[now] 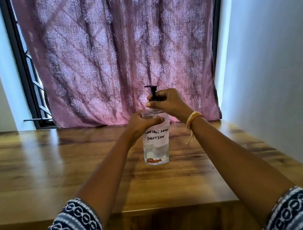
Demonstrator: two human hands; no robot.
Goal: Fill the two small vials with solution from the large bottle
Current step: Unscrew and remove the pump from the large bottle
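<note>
both grips closed: left hand (140, 123) round bottle (156, 144), right hand (166, 103) round pump (152, 92)

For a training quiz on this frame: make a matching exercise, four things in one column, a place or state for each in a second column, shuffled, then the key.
Things:
1. left hand
2. right hand
3. large bottle
4. curtain

Places or states:
A. hangs behind the table, pink and patterned
B. wraps the bottle's shoulder
C. stands upright on the wooden table
D. closes around the collar of the black pump

Pairs: 1-B, 2-D, 3-C, 4-A
</note>
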